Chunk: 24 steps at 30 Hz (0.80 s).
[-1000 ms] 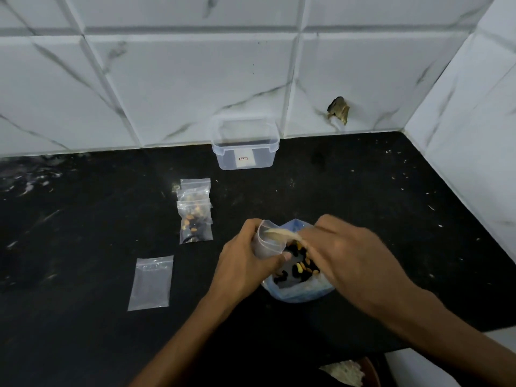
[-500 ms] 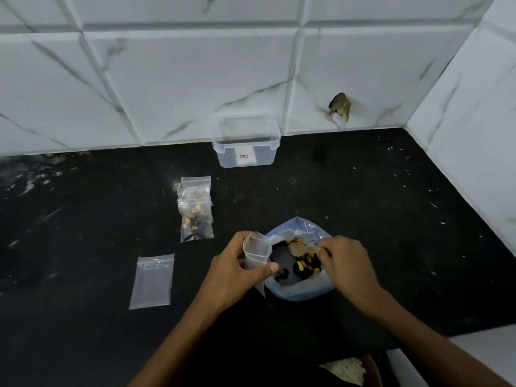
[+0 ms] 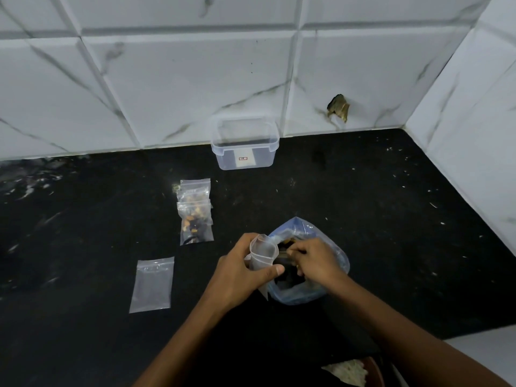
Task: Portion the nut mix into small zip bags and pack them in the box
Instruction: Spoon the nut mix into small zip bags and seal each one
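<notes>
Left hand (image 3: 240,275) gripping an open small zip bag (image 3: 262,254), right hand (image 3: 314,261) fingers curled pinching nuts inside the big nut-mix bag (image 3: 329,275), mid-tabletop (image 3: 391,219).

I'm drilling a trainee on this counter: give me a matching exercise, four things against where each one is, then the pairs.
Things:
1. clear box
2. filled zip bags
3. empty flat zip bag
4. open zip bag

Places:
A. held in the left hand
B. against the tiled wall
C. lying nearest the left edge of the view
D. stacked between box and flat bag

Pairs: 1-B, 2-D, 3-C, 4-A
</notes>
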Motion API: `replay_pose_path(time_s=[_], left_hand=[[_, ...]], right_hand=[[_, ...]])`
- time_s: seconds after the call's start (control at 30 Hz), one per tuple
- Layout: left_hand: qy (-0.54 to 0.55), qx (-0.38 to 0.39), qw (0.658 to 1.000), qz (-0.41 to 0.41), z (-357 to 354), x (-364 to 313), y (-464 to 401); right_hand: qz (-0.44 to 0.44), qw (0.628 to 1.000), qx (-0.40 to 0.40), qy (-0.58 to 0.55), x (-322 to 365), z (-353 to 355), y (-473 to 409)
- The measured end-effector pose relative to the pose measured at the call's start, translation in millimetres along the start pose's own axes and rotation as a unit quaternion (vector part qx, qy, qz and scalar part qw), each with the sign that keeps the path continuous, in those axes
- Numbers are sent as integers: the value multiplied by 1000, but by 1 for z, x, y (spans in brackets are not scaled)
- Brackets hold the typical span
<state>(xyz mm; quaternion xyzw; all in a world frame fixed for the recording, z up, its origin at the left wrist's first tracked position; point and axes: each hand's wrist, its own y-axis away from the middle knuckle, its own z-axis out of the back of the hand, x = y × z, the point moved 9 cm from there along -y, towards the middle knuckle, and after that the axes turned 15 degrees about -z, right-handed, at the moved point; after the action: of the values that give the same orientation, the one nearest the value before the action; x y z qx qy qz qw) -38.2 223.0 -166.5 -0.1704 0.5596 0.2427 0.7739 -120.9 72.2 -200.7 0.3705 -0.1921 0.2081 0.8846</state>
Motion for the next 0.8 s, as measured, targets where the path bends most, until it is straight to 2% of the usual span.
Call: replay_pose_path(time_s=[0.27, 0.5, 0.8], left_hand=[[-5, -15, 1000, 10, 7, 0, 1], [-6, -26, 1000, 9, 14, -8, 1], [-97, -41, 994, -34, 19, -20, -5]], right_hand=[[-13, 1000, 12, 9, 3, 17, 5], [-94, 985, 58, -136, -23, 53, 17], [-58, 981, 55, -177, -5, 102, 51]])
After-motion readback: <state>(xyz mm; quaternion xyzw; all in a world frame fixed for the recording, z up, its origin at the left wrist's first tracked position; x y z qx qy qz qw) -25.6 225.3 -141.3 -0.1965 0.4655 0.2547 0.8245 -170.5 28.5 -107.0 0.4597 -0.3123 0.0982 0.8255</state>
